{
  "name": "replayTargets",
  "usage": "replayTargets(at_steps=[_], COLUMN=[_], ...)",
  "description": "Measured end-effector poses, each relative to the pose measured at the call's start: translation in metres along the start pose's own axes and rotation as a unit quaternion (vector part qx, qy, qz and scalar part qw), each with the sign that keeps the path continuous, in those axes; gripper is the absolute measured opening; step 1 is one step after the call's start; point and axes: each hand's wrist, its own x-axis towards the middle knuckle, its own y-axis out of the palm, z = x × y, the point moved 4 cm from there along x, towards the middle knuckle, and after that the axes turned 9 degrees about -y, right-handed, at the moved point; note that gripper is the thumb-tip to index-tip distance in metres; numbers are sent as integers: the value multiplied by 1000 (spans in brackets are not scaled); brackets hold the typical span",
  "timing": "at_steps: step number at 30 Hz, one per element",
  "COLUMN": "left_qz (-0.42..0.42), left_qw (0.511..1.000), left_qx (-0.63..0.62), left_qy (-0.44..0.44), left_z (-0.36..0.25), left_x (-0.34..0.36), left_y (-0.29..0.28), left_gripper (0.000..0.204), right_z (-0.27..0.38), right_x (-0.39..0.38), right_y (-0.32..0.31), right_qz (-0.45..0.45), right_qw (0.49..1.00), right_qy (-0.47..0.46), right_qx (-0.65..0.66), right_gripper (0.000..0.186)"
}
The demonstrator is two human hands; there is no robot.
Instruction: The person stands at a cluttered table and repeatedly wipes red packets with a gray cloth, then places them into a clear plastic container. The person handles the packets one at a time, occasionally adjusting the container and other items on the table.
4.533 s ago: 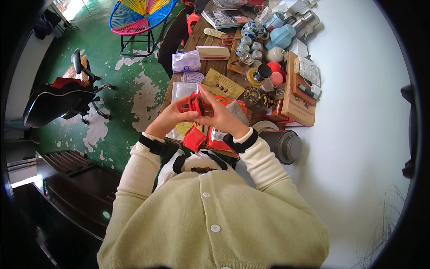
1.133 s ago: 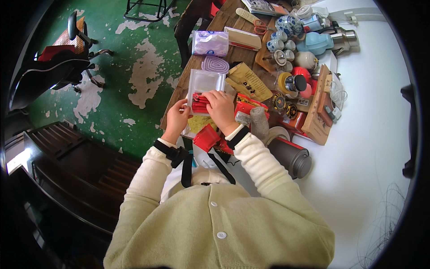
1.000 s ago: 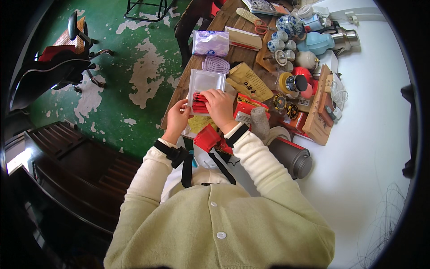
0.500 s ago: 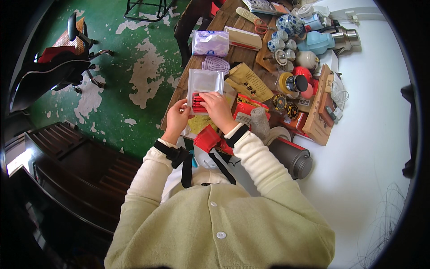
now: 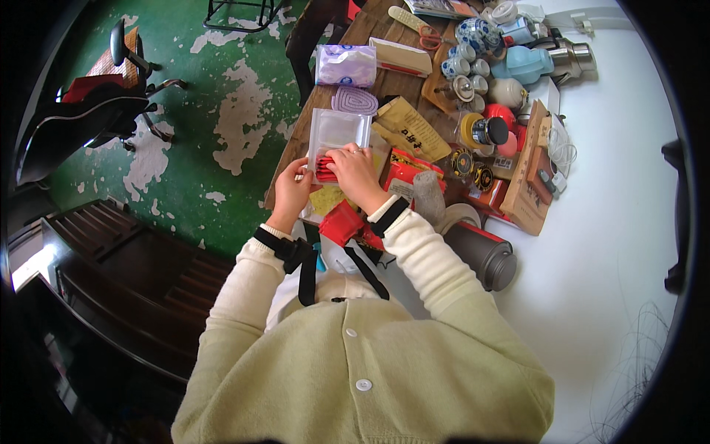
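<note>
Head-worn fisheye view, facing steeply down

The left of two side-by-side head cameras looks down over the wearer's cardigan, close at six o'clock. The left hand and right hand lie near centre; the table stretches away toward one o'clock, green floor toward ten.

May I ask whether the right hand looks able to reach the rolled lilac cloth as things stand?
Probably yes: the right hand touches the red packets, and only the far end of the plastic tray lies between it and the rolled lilac cloth.
</note>
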Motion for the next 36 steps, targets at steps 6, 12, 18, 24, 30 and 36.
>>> replayTargets(at_steps=[6,12,18,24,30,36], left_qz=[3,10,4,-12,-104,39], left_qw=[999,1000,999,994,954,939], left_qx=[-38,-24,47,104,235,272], left_qy=[-6,-17,-18,-8,152,205], left_z=[2,4,2,1,-18,-48], left_x=[-1,0,3,4,-7,-44], left_y=[3,2,-1,-4,-8,-7], left_gripper=[33,35,36,38,34,24], right_z=[4,5,7,1,1,2], right_x=[-4,-8,-10,-11,-12,-34], right_y=[7,1,-4,-5,-17,-59], right_qz=[-33,-43,-45,-63,-111,-173], right_qw=[999,999,999,997,991,980], right_qy=[5,1,31,34,30,25], right_qx=[17,13,4,34,65,98], right_gripper=[23,24,29,26,24,22])
